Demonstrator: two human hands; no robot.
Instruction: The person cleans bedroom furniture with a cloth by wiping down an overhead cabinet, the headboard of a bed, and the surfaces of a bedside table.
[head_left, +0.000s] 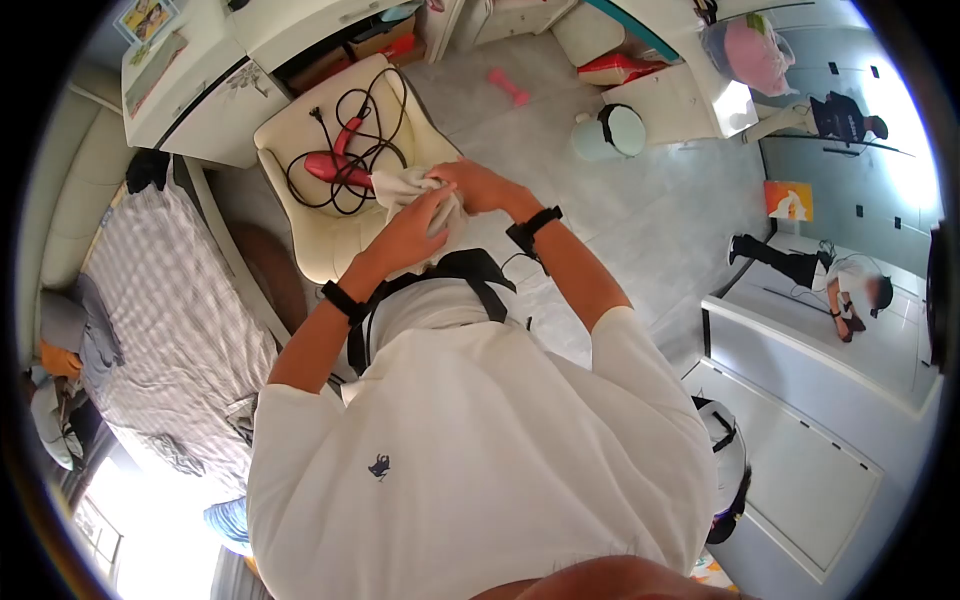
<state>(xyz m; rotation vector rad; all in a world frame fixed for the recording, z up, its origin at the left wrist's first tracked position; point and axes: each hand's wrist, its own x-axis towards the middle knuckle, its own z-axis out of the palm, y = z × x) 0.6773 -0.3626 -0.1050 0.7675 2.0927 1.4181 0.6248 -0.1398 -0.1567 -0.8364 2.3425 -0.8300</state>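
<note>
Between my two hands is a crumpled beige cloth (pixel 400 188), bunched up over the front edge of a cream chair (pixel 325 240). My left hand (pixel 412 228) has its fingers closed on the lower side of the cloth. Gripping the upper right part is my right hand (pixel 478 187), fingers pinched together. Whether the cloth is a bag or a plain piece, I cannot tell. On the chair seat lies a red hair dryer (pixel 335 168), its black cord (pixel 372 100) looped loosely over and around it. The cloth's left edge comes close to the dryer's nozzle end.
A bed with a checked sheet (pixel 170 290) stands at the left. White drawers (pixel 215 100) are behind the chair. On the grey floor are a pink dumbbell-shaped object (pixel 508 86) and a pale bin (pixel 622 132). Mirrored doors (pixel 850 180) at the right show people.
</note>
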